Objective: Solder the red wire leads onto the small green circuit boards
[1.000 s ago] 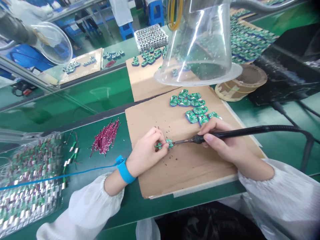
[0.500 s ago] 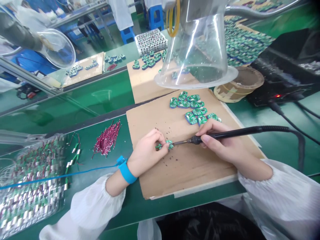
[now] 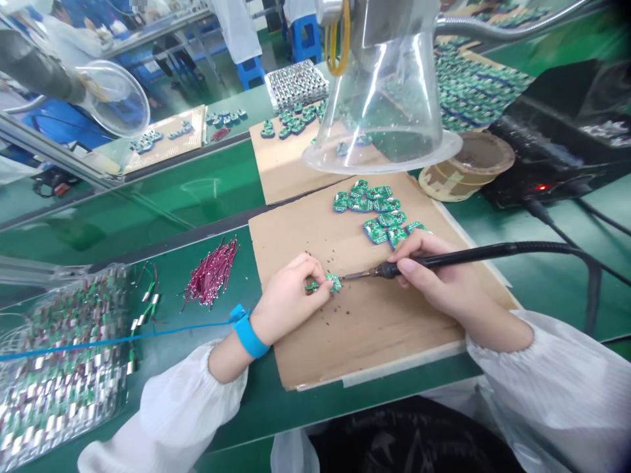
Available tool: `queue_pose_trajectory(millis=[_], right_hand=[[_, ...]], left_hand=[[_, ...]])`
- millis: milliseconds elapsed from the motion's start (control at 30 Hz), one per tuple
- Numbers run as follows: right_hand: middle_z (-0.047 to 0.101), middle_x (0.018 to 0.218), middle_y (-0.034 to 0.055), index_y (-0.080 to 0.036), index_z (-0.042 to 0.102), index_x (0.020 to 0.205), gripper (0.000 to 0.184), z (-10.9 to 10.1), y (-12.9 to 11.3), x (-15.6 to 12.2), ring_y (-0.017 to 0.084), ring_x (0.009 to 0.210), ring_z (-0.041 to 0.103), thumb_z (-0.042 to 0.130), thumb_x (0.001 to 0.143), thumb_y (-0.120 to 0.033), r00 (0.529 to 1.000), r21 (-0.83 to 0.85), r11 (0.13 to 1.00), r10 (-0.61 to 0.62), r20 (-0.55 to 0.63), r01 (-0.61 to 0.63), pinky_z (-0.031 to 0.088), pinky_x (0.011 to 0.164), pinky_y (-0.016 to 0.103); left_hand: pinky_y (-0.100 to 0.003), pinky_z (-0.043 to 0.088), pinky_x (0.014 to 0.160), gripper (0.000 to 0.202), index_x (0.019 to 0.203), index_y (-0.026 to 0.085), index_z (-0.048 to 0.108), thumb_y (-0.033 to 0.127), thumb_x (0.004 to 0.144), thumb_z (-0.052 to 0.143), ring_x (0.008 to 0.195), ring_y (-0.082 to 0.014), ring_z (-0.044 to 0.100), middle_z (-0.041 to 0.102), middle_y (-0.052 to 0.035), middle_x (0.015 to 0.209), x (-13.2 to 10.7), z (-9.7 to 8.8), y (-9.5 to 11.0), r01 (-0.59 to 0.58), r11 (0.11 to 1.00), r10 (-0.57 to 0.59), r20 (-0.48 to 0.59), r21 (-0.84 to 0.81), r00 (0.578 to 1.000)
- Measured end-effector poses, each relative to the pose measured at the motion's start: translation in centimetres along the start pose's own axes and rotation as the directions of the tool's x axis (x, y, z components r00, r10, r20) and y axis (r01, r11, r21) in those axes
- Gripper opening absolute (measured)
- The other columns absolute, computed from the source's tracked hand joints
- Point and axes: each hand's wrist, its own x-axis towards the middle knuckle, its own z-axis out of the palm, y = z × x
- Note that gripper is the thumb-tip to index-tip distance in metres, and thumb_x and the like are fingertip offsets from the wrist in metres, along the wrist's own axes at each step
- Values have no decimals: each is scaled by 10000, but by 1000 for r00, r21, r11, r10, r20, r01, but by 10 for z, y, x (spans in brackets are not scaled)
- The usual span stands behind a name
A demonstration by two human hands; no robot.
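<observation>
My left hand (image 3: 298, 289), with a blue strap at the wrist, pinches a small green circuit board (image 3: 334, 283) over the brown cardboard sheet (image 3: 315, 355). The fingers hide part of the board. In my right hand (image 3: 428, 269) is a black-handled soldering iron (image 3: 453, 256), held like a pen. Its metal tip points left and ends close to the board's right edge; whether it touches I cannot tell. Several more green boards (image 3: 372, 203) lie on the cardboard beyond my hands. Dark specks are scattered around the held board.
A clear extraction hood (image 3: 382, 118) hangs above the cardboard. Dark red wires (image 3: 211, 272) lie in a pile at left, beside a tray of metal-tabbed parts (image 3: 64, 368). At right stand a round tan container (image 3: 466, 167) and a black box (image 3: 557, 144) with a red light.
My right hand has shifted slightly, and the soldering iron's tip has moved up a little at the board's edge. My left hand keeps its pinch on the circuit board.
</observation>
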Motion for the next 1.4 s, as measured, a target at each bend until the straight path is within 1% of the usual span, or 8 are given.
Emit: queue_pose_trajectory(millis=[167,367,467,567,733,967,1167,1400], right_hand=[[600,656,-3,-261,607,838,213,1,2,0,169,568,546,634,974,-421,1000,5,1000,6,5,-6,408,538,324],[601,688,3,-254,605,855,205,1,5,0,162,581,542,615,987,-411,1000,0,1000,6,11,-6,408,548,322],[594,686,1,-254,604,857,218,1,6,0,160,581,540,610,988,-429,1000,-12,1000,10,10,-10,407,552,322],[579,672,-3,-257,602,857,213,1,7,0,161,577,535,609,988,-425,1000,-21,1000,10,13,-10,407,555,323],[587,675,-2,-263,604,850,212,1,5,0,162,574,533,610,988,-424,1000,-13,1000,0,11,0,407,557,326],[596,664,0,-261,607,847,222,2,4,1,167,569,540,610,984,-436,1000,-34,999,7,19,-6,413,559,333],[588,666,-1,-258,598,860,227,2,5,0,163,564,533,609,982,-448,1000,-27,1000,0,30,1,404,544,326],[572,671,-8,-256,603,883,195,1,7,-1,155,576,525,607,989,-420,999,-32,999,2,49,0,402,546,318]], left_hand=[[-308,450,767,172,765,185,548,170,919,623,816,-144,566,622,-9,941,0,-2,-2,-3,999,3,22,-33,1000],[-304,435,757,177,803,183,618,270,953,654,811,-148,548,634,-12,959,4,-13,-7,30,995,-15,143,-98,990],[-303,423,768,198,816,180,625,288,983,620,823,-148,541,628,-13,973,5,-16,-8,20,994,-2,169,-103,986],[-307,418,781,195,820,180,615,261,996,591,833,-151,530,621,-14,975,5,-15,-8,19,995,-3,164,-95,986],[-306,420,786,176,807,186,592,239,973,615,844,-149,543,619,-4,967,3,-11,-7,27,995,-14,128,-96,992],[-310,429,787,198,770,184,560,210,960,609,861,-152,560,621,-9,946,3,-8,-5,29,995,-20,95,-93,995],[-320,441,793,187,782,191,536,211,960,589,858,-154,565,619,-13,971,1,-3,-6,9,999,-7,48,-46,999],[-316,440,775,188,782,192,528,211,960,582,851,-153,565,616,-15,966,-1,-3,-2,20,1000,-19,50,-23,999]])
